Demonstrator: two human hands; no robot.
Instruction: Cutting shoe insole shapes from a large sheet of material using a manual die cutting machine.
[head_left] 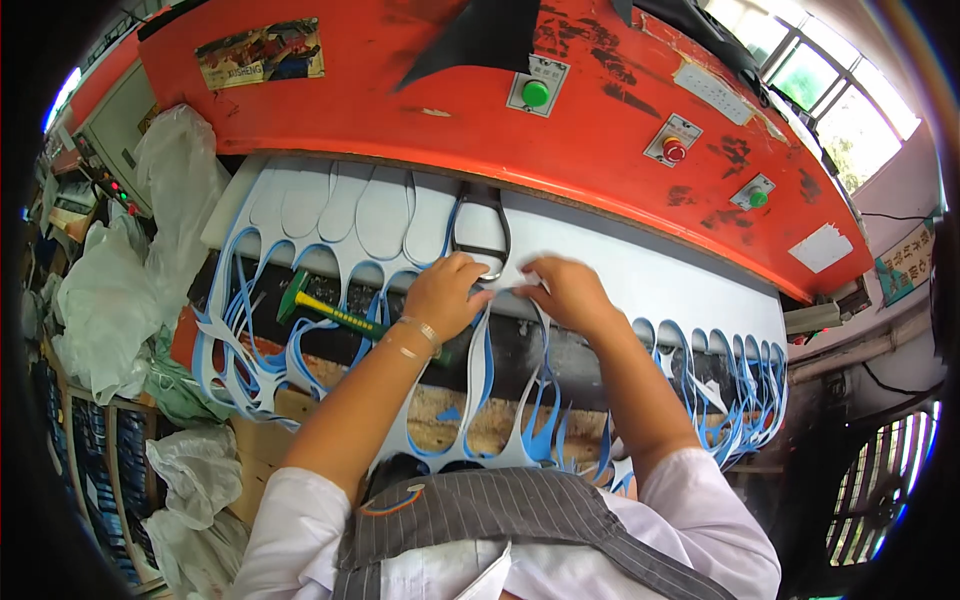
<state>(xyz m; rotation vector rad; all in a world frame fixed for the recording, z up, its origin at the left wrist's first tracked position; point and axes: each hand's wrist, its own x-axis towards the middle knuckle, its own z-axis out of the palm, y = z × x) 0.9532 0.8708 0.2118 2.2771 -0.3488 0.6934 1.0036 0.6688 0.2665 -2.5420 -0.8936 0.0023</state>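
A white sheet with a blue underside lies across the work surface, its near edge cut into hanging loops and strips. On it stands a dark metal cutting die, shaped like a sole outline, partly under the red machine's edge. My left hand is closed at the die's near end, fingertips on its rim and thumb below. Just right of the die, my right hand bends its thumb and forefinger round the sheet's cut edge. Left of my left forearm lies a hammer with a green head and yellow handle.
The red machine body rises beyond the sheet, bearing a green button, a red button and another green one. Clear plastic bags fill the left side. Blue-white offcut strips hang at the near right.
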